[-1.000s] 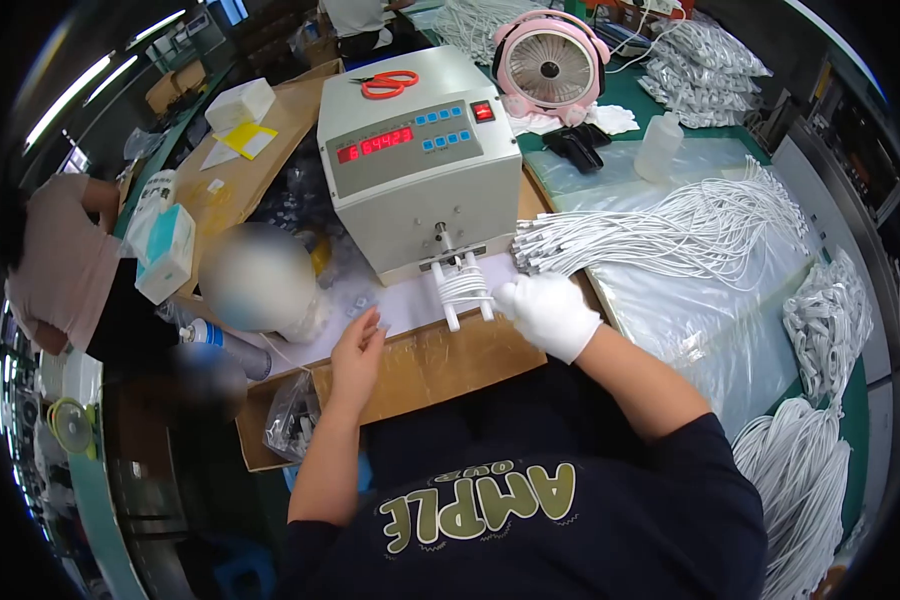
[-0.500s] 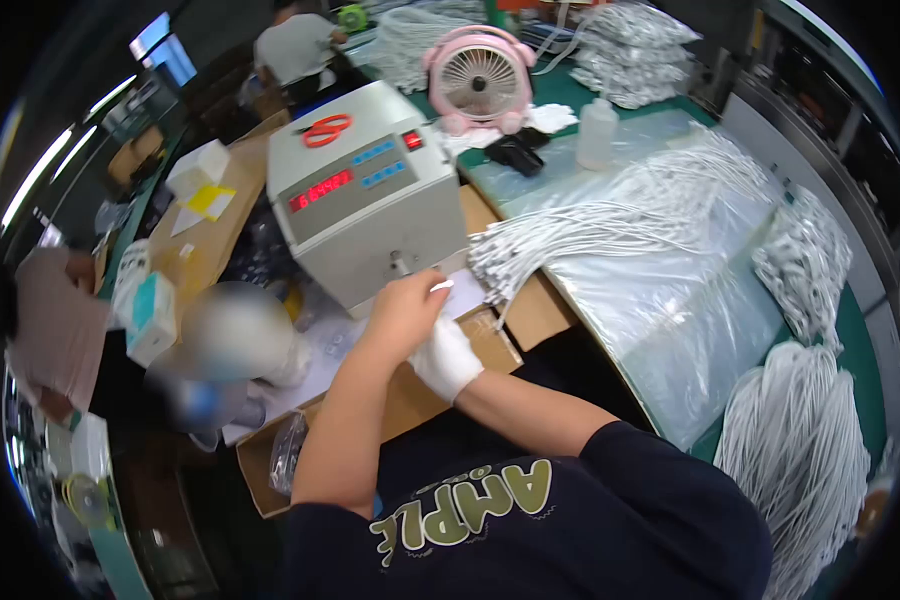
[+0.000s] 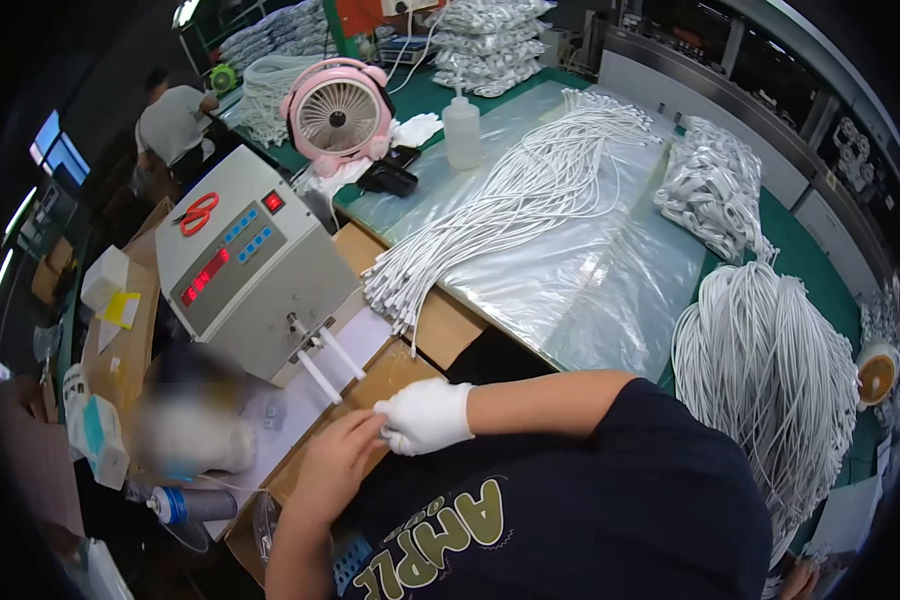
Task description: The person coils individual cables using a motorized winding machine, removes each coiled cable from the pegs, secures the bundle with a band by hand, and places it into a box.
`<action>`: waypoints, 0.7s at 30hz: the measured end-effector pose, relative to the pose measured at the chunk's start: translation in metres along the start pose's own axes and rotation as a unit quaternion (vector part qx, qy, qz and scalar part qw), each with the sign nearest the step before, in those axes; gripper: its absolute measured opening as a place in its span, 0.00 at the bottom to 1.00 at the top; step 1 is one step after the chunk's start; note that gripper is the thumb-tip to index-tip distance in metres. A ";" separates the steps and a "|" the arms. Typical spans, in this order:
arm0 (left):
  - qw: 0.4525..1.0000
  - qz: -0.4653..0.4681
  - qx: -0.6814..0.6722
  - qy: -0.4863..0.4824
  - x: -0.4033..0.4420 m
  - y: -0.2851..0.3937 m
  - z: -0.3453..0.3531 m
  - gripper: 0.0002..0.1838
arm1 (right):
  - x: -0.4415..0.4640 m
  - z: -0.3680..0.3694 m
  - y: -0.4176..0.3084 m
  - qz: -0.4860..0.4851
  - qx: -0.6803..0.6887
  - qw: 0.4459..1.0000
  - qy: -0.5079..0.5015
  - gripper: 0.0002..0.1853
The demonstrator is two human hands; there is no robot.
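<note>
My bare left hand (image 3: 335,455) and my right hand (image 3: 425,415), in a white glove, meet close to my shirt. The left fingertips are pinched together against the glove, and the gloved fingers are curled. Whatever lies between them is too small or hidden to make out. Just beyond stands a grey machine (image 3: 260,320) with a red digital display and blue buttons. Two white rods (image 3: 320,375) stick out from its front, apart from my hands. To the right, a bundle of white cables (image 3: 510,215) lies on clear plastic sheeting (image 3: 610,290), its ends near the machine.
Red-handled scissors (image 3: 198,214) lie on the machine. Behind are a pink fan (image 3: 338,115), a squeeze bottle (image 3: 461,130) and a black object (image 3: 388,175). More cables (image 3: 760,380) hang at right. A spray can (image 3: 190,505) lies at left. A person (image 3: 173,125) works at the back.
Both hands have come back from the machine's front toward my body, uncovering the two white rods. The view has turned, so the machine and table appear further left.
</note>
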State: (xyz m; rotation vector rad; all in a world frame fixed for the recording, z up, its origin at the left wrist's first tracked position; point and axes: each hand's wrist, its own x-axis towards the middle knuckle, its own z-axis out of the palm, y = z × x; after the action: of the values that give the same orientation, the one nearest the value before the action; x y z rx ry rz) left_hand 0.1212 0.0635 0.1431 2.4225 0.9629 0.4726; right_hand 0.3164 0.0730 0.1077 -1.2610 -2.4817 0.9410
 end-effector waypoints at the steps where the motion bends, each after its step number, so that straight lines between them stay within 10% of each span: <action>1: 1.000 -0.015 -0.015 0.001 -0.003 -0.005 0.005 0.15 | 0.003 0.008 0.003 -0.006 0.021 0.999 -0.031 0.15; 8: 0.987 -0.087 -0.037 0.133 -0.032 -0.012 0.039 0.14 | 0.004 0.037 0.011 -0.039 0.074 0.990 0.112 0.14; 21: 0.985 -0.058 0.064 0.149 -0.050 -0.009 0.065 0.15 | 0.018 0.041 0.003 -0.027 0.029 0.999 0.002 0.16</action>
State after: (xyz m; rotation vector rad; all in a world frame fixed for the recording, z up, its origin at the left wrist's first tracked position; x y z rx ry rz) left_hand 0.1123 0.0135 0.0782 2.4339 1.2894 0.7675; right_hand 0.2889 0.0699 0.0721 -1.1702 -2.4544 0.9870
